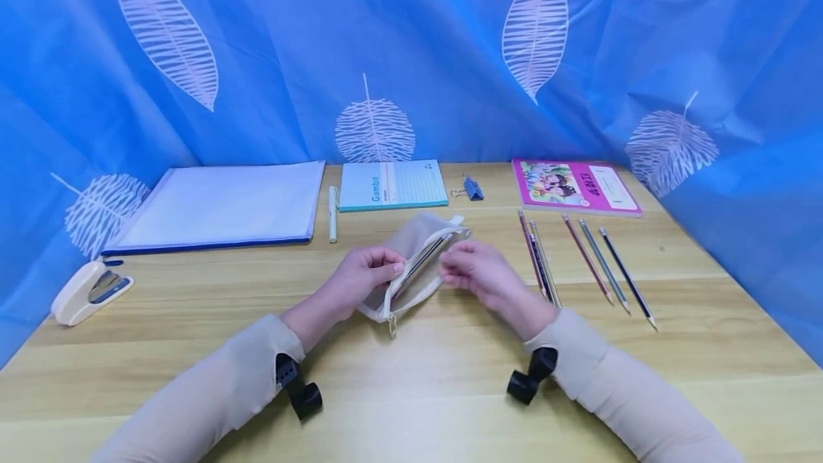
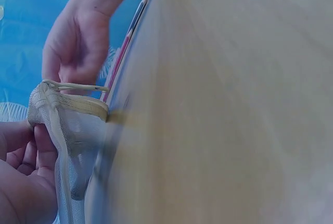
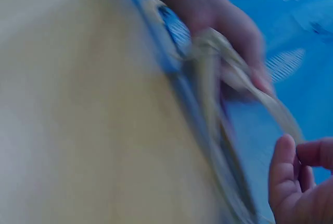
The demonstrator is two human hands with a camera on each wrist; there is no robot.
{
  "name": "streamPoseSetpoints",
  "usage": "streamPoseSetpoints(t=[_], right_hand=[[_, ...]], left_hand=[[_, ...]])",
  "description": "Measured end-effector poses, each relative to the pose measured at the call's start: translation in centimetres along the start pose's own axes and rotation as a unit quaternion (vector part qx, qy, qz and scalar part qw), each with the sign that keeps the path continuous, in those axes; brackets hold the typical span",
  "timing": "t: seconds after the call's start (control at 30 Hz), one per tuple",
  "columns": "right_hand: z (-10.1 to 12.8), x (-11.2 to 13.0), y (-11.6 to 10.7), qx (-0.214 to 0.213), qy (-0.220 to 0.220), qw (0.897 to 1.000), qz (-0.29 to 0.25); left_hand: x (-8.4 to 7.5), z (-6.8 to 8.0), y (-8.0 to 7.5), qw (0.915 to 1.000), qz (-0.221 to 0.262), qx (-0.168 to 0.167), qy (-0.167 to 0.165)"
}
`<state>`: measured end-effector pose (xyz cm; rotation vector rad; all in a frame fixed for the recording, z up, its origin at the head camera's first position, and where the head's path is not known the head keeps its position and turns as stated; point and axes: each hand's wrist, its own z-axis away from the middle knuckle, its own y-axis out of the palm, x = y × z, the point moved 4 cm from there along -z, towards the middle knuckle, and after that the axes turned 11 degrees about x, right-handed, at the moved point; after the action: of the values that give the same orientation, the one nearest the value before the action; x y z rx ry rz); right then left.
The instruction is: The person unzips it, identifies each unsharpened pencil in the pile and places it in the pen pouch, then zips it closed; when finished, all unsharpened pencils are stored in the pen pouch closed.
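On the wooden table (image 1: 411, 406), left hand (image 1: 360, 279) pinches an unzipped mesh pouch (image 1: 418, 263) holding pencils, right hand (image 1: 479, 274) loosely curled beside it

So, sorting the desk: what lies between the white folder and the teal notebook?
A single white pen, lying lengthwise between the folder and the teal notebook, touching neither. The head view shows it.

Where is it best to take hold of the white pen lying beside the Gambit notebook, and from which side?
Probably pinch the white pen at mid-barrel from above: it lies flat, pointing away, with bare table along both sides between folder and notebook.
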<state>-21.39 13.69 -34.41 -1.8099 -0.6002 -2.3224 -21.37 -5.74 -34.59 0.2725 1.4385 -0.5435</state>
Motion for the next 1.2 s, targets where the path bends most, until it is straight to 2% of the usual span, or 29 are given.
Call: streamPoseSetpoints(t=[0.1,0.17,0.23,0.33,0.4,0.47,0.6,0.83,1.1,1.13,1.2], right_hand=[[1.0,2.1,-3.2,0.008,-0.014,0.999,0.038],[1.6,3.3,-5.7,0.002,-0.017,0.996,0.091],[2.3,4.0,-8.4,-0.019,-0.01,0.988,0.154],[3.2,4.1,-12.2,-0.052,0.014,0.968,0.245],[3.7,3.6,-14.2,-0.064,0.035,0.959,0.274],[4.1,3.1,-15.4,-0.062,0.056,0.955,0.285],[4.2,2.4,-16.2,-0.042,0.088,0.953,0.285],[3.4,2.5,-15.6,-0.04,0.118,0.937,0.327],[3.4,2.9,-16.2,-0.049,0.142,0.937,0.316],[3.5,2.9,-16.2,-0.05,0.146,0.933,0.326],[3.5,3.0,-16.0,-0.053,0.154,0.917,0.364]], left_hand=[[0.1,0.1,-0.2,1.0,0.002,-0.006,-0.006],[0.1,0.2,-0.3,0.9999,0.003,-0.007,-0.007],[0.1,0.2,-0.3,0.9999,0.003,-0.007,-0.01],[0.0,0.2,-0.2,0.9999,0.004,-0.006,-0.013],[0.0,0.3,-0.2,0.9998,0.005,-0.006,-0.015],[0.1,0.3,-0.2,0.9998,0.005,-0.004,-0.017],[0.1,0.2,-0.2,0.9998,0.004,-0.004,-0.017],[0.0,0.1,-0.3,0.9998,0.004,-0.006,-0.019],[-0.1,0.0,-0.2,0.9998,0.005,-0.005,-0.019],[-0.1,0.0,-0.2,0.9998,0.006,-0.004,-0.019],[0.0,0.0,-0.2,0.9998,0.008,-0.004,-0.019]])
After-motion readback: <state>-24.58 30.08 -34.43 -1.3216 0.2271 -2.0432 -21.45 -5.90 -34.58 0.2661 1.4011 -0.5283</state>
